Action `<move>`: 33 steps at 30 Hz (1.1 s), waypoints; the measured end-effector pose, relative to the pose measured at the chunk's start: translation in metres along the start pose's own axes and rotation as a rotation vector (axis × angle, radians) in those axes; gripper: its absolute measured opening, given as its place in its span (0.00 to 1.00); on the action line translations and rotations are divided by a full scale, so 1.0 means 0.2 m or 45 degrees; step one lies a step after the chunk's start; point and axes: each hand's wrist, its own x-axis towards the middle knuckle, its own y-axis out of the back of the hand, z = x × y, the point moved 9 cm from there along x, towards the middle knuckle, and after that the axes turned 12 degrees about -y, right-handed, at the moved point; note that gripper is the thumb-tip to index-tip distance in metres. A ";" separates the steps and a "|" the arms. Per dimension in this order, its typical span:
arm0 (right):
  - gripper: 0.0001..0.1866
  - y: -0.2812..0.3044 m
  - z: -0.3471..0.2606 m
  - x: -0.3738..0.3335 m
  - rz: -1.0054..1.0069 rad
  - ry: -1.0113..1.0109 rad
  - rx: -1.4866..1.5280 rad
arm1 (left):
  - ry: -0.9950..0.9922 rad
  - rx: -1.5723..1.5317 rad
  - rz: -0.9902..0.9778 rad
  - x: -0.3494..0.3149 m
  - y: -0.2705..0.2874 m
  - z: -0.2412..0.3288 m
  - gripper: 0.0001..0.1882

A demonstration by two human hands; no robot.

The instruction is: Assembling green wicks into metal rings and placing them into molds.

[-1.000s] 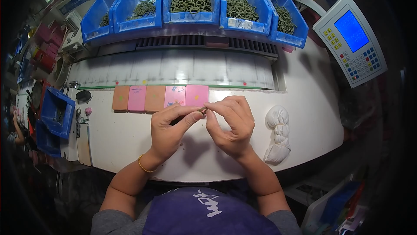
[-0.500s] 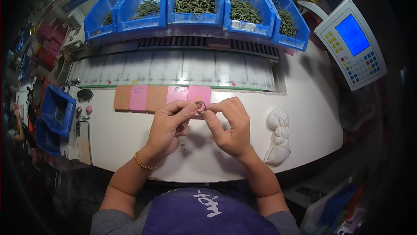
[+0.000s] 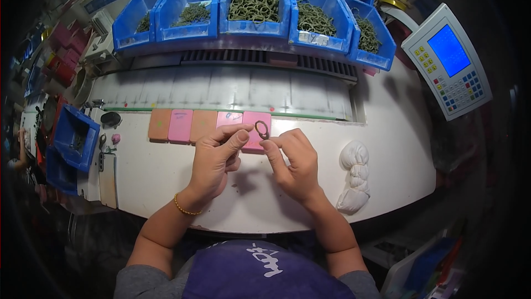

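A small dark ring (image 3: pixel 261 129) stands upright between my hands, pinched at its lower edge by the fingertips of my right hand (image 3: pixel 293 161). My left hand (image 3: pixel 217 158) is just left of it, fingers curled, thumb and forefinger close to the ring but apart from it. Both hands hover over the white table (image 3: pixel 166 172). Right behind them lies a row of flat pink and orange pads (image 3: pixel 182 125).
Several blue bins (image 3: pixel 254 0) of green rings line the back, above a grey belt (image 3: pixel 232 86). A keypad unit with a blue screen (image 3: pixel 451 58) stands at the right. A white knotted cloth (image 3: pixel 354 177) lies right of my hands. Blue bins (image 3: pixel 72 138) sit at left.
My hands have drawn slightly apart. The ring, held between both hands before, now stands up in my right fingertips alone.
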 end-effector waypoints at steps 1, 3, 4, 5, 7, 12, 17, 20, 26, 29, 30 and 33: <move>0.03 0.00 0.02 0.01 -0.020 -0.085 0.121 | -0.018 0.028 0.041 0.00 0.00 0.02 0.11; 0.04 0.00 0.05 0.00 -0.048 -0.146 0.176 | -0.036 0.055 0.082 0.01 0.00 0.03 0.11; 0.05 -0.01 0.07 -0.01 -0.077 -0.208 0.232 | -0.032 0.062 0.071 0.01 0.00 0.03 0.11; 0.05 -0.01 0.07 -0.01 -0.078 -0.207 0.233 | -0.027 0.070 0.062 0.01 0.00 0.02 0.11; 0.05 0.00 0.05 -0.01 -0.082 -0.187 0.229 | 0.001 0.062 0.030 0.01 0.01 0.01 0.11; 0.04 0.00 0.04 -0.01 -0.054 -0.148 0.206 | 0.057 0.048 -0.011 0.00 0.00 -0.01 0.10; 0.03 0.01 0.02 -0.01 -0.043 -0.112 0.180 | 0.058 0.039 -0.040 0.00 -0.01 -0.02 0.09; 0.03 0.01 0.02 0.00 -0.044 -0.104 0.183 | 0.059 0.046 -0.028 0.00 -0.01 -0.02 0.08; 0.03 0.00 0.02 -0.01 -0.056 -0.097 0.166 | 0.041 0.055 -0.053 0.00 -0.02 -0.02 0.08; 0.03 0.00 0.02 -0.01 -0.072 -0.091 0.171 | 0.038 0.059 -0.070 0.00 -0.01 -0.02 0.09; 0.03 -0.01 0.02 -0.01 -0.080 -0.089 0.172 | 0.038 0.058 -0.070 0.00 -0.02 -0.02 0.09; 0.04 -0.02 0.02 -0.01 -0.092 -0.087 0.168 | 0.026 0.143 -0.018 0.00 -0.02 -0.01 0.10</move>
